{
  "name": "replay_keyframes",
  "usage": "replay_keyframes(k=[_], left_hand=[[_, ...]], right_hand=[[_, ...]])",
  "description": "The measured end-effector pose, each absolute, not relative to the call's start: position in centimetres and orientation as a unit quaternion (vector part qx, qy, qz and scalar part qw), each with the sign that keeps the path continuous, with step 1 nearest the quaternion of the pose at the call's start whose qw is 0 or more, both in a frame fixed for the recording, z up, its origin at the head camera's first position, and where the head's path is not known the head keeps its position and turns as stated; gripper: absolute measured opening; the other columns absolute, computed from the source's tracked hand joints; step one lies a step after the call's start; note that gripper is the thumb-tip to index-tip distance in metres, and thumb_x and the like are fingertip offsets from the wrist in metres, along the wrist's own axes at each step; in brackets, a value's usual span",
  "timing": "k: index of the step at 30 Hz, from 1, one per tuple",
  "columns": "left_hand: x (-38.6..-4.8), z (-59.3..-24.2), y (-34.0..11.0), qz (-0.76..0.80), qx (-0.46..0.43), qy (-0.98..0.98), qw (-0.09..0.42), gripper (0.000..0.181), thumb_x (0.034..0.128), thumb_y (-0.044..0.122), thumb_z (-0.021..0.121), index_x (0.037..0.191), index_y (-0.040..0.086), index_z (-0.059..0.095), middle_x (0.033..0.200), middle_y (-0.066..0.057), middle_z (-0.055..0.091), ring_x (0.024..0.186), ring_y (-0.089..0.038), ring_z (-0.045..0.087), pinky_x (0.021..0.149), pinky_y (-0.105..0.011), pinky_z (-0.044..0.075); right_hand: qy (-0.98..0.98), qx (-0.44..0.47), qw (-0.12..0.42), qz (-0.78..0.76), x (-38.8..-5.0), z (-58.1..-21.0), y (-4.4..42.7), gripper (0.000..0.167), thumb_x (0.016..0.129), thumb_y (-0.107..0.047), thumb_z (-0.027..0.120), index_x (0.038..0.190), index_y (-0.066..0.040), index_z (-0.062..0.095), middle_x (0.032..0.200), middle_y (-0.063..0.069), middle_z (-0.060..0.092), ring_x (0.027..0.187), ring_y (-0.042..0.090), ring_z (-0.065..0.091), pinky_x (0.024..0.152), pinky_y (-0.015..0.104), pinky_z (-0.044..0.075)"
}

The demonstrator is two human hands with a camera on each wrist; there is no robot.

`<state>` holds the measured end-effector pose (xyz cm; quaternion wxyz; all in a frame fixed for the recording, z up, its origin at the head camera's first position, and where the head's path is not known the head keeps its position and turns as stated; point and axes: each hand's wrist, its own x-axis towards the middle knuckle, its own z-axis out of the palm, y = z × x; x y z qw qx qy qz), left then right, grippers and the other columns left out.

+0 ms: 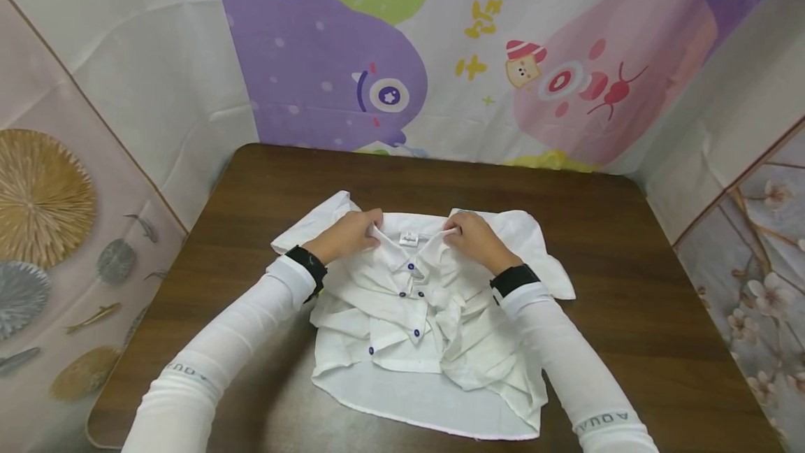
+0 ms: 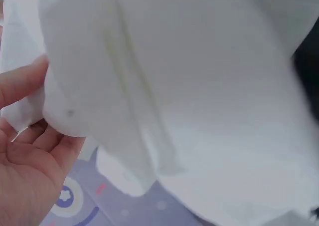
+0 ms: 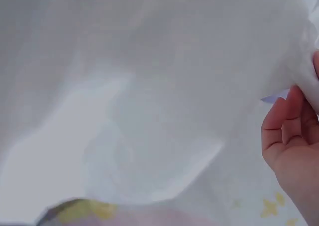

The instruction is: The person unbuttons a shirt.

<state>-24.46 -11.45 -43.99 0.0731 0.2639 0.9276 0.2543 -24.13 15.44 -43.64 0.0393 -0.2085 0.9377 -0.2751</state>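
Observation:
A white button-up shirt (image 1: pixel 402 313) with dark blue buttons lies rumpled on the brown table, its collar towards the far side and its sleeves spread left and right. My left hand (image 1: pixel 355 233) pinches the left side of the collar, thumb and fingers on either side of the cloth in the left wrist view. On the collar's other side my right hand (image 1: pixel 476 235) pinches the fabric as well. Between the hands, a small label (image 1: pixel 409 238) shows inside the neck. White cloth fills most of both wrist views. The hem spreads towards the near edge.
The brown wooden table (image 1: pixel 629 369) has rounded corners. Behind it hangs a cartoon-printed curtain (image 1: pixel 327 75). Patterned cloth panels stand at the left (image 1: pixel 126 180) and right (image 1: pixel 742 180). Both forearms wear white sleeves and black wrist straps.

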Motion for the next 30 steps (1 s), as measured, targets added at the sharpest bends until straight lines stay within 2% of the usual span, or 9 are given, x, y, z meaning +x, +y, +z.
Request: replay_keyframes(k=[6,9,12,15,18,20,23,27,30], left_hand=[[-25.5,-41.8,-11.5,0.259,0.286,0.922,0.028,0.028,0.082,0.003,0.067,0.101,0.008,0.046,0.093,-0.018,0.065,0.086,-0.027,0.06,0.079,-0.041,0.047],[-26.0,-40.4,-11.4,0.272,0.289,0.918,0.014,0.038,0.0836,0.002,0.065,0.113,0.01,0.041,0.102,-0.02,0.063,0.094,-0.031,0.061,0.084,-0.042,0.047],[-26.5,-39.1,-11.1,0.282,0.273,0.92,0.021,0.054,0.0863,0.003,0.062,0.129,0.012,0.032,0.114,-0.023,0.059,0.103,-0.034,0.06,0.091,-0.043,0.046],[-27.0,-38.0,-10.8,0.271,0.248,0.929,0.029,0.056,0.0892,0.007,0.06,0.136,0.007,0.028,0.123,-0.024,0.055,0.112,-0.034,0.056,0.096,-0.042,0.044],[-27.5,-37.0,-10.4,0.249,0.224,0.942,0.019,0.039,0.0902,0.01,0.059,0.124,-0.002,0.042,0.114,-0.021,0.059,0.107,-0.031,0.058,0.091,-0.04,0.046],[-27.9,-36.4,-10.1,0.236,0.214,0.948,0.001,0.027,0.0899,0.011,0.06,0.112,-0.003,0.051,0.105,-0.018,0.061,0.099,-0.029,0.059,0.084,-0.039,0.048],[-28.3,-35.7,-9.9,0.214,0.209,0.953,-0.041,0.02,0.0885,0.009,0.061,0.104,-0.002,0.057,0.098,-0.016,0.062,0.094,-0.03,0.06,0.081,-0.04,0.048],[-29.0,-34.9,-9.5,0.161,0.207,0.958,-0.118,0.021,0.0868,0.009,0.063,0.105,-0.002,0.062,0.101,-0.017,0.059,0.098,-0.034,0.055,0.088,-0.041,0.046],[-29.3,-34.3,-9.1,0.144,0.185,0.96,-0.153,0.017,0.0881,0.012,0.061,0.101,0.001,0.062,0.096,-0.016,0.059,0.091,-0.034,0.055,0.08,-0.043,0.048]], right_hand=[[0.939,-0.195,0.018,-0.281,-24.8,-41.3,15.6,0.015,0.086,-0.009,0.061,0.1,-0.003,0.059,0.101,0.015,0.06,0.1,0.03,0.051,0.087,0.043,0.042],[0.94,-0.184,0.001,-0.288,-25.3,-40.2,15.9,0.029,0.087,-0.009,0.061,0.114,-0.004,0.051,0.106,0.017,0.058,0.101,0.031,0.051,0.086,0.044,0.041],[0.941,-0.17,-0.007,-0.291,-25.6,-39.2,16.2,0.047,0.088,-0.009,0.06,0.131,-0.004,0.041,0.105,0.02,0.055,0.098,0.032,0.05,0.085,0.045,0.041],[0.945,-0.161,-0.012,-0.286,-26.0,-38.2,16.5,0.052,0.089,-0.008,0.058,0.136,0.0,0.038,0.112,0.024,0.054,0.103,0.035,0.049,0.089,0.046,0.04],[0.945,-0.151,-0.03,-0.287,-26.4,-37.2,16.7,0.044,0.088,-0.006,0.057,0.129,0.005,0.046,0.123,0.026,0.053,0.117,0.039,0.046,0.099,0.048,0.036],[0.944,-0.149,-0.051,-0.289,-26.6,-36.6,16.8,0.037,0.088,-0.005,0.057,0.123,0.007,0.051,0.12,0.027,0.054,0.115,0.04,0.047,0.098,0.048,0.037],[0.94,-0.147,-0.094,-0.295,-26.8,-36.0,16.8,0.028,0.087,-0.002,0.058,0.111,0.011,0.057,0.11,0.027,0.056,0.105,0.039,0.051,0.091,0.047,0.041],[0.929,-0.13,-0.158,-0.309,-27.1,-35.3,16.8,0.02,0.086,-0.002,0.06,0.101,0.01,0.062,0.097,0.024,0.052,0.088,0.035,0.05,0.079,0.044,0.043],[0.918,-0.1,-0.195,-0.331,-27.4,-34.8,16.8,0.019,0.087,-0.006,0.06,0.101,0.006,0.065,0.09,0.02,0.053,0.079,0.029,0.049,0.071,0.037,0.043]])
